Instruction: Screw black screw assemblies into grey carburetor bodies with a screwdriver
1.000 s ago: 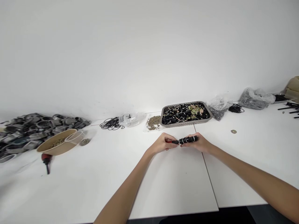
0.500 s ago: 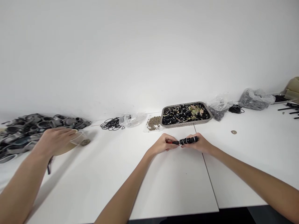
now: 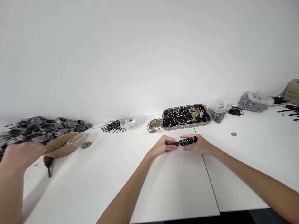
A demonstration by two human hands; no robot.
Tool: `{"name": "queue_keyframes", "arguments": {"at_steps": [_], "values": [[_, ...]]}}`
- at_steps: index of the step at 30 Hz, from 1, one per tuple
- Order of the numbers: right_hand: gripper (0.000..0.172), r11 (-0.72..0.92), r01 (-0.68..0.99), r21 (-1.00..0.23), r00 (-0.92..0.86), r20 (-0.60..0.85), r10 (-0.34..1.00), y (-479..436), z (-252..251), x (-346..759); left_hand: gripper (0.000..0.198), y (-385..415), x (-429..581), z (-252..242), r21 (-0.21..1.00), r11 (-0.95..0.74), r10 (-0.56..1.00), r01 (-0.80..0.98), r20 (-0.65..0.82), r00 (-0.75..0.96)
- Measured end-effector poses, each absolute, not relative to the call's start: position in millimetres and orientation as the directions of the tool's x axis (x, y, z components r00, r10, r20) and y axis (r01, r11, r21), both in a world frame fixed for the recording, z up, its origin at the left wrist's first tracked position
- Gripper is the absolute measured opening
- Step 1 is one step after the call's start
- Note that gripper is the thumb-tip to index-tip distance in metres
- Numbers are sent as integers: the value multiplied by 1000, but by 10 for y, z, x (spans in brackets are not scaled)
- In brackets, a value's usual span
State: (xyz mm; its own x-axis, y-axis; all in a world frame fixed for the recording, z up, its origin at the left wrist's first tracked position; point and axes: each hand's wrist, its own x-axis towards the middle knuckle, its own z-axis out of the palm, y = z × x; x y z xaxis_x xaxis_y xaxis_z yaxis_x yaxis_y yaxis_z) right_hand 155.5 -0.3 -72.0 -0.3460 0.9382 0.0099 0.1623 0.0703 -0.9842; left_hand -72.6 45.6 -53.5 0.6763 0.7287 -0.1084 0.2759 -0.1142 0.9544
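Above the white table [image 3: 173, 186], nearer than the tray [image 3: 187, 127]: that's where the red-handled tool [image 3: 172, 144] is, held about level between two bare hands, with a stack of black and pale rings [image 3: 187, 141] along its far part.

Left hand [image 3: 163, 144]: fingers pinched in on the red handle, looks pretty snug.

Right hand [image 3: 198, 143]: fingers loosely parted behind the stack at its far end. Honestly can't tell if they're pressing on anything.

Rings on the tool: my read is that the step in hand is handling this stack, with the pieces already lined up in a row. Imo the next move calls for a steady left pinch and a light right touch, so nothing slips off the end.

Tray contents: a heap of small black parts [image 3: 174, 116], with brassy discs [image 3: 196, 113] toward the right.

Right of the tray: one loose disc [image 3: 233, 134] flat on the table, well apart from the fingers.

Far left: a co-worker's hand [image 3: 24, 155], blurry, by the tan bowl [image 3: 66, 152]. Can't tell if they touch. A second red-handled driver [image 3: 48, 160] lies just below the bowl.

Printing on tool, tray or bowl: no brand, label or lettering I can read.
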Motion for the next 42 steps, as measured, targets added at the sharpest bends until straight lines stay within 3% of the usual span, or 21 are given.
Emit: {"name": "queue_keyframes", "arguments": {"at_steps": [3,5,8,13,20,27,32,42], "values": [[94,47,119,-992,-398,-4,918,74,-723,1658,21,469,-758,-524,978,-66,769,196,-75,634],[97,-5,38,-999,-402,-20,915,127,-743,1726,25,481,-782,-504,986,-71,796,150,-35,604],[83,-66,-58,-996,-397,-37,917,169,-764,1800,28,501,-817,-470,987,-97,826,130,7,563],[59,-67,-54,-996,-378,-42,925,149,-740,1824,32,520,-849,-453,986,-112,879,127,39,475],[51,-81,-43,-996,-361,-60,930,116,-694,1794,34,538,-833,-486,992,-128,949,-23,129,287],[45,-79,8,-997,-390,-76,918,154,-754,1821,52,610,-806,-625,992,-24,985,-123,44,165],[43,-56,23,-998,-407,-61,911,189,-827,1849,63,650,-779,-747,959,22,990,-283,18,139],[43,-34,122,-992,-399,-81,913,150,-746,1855,60,691,-797,-809,966,30,977,-257,26,213]]}}
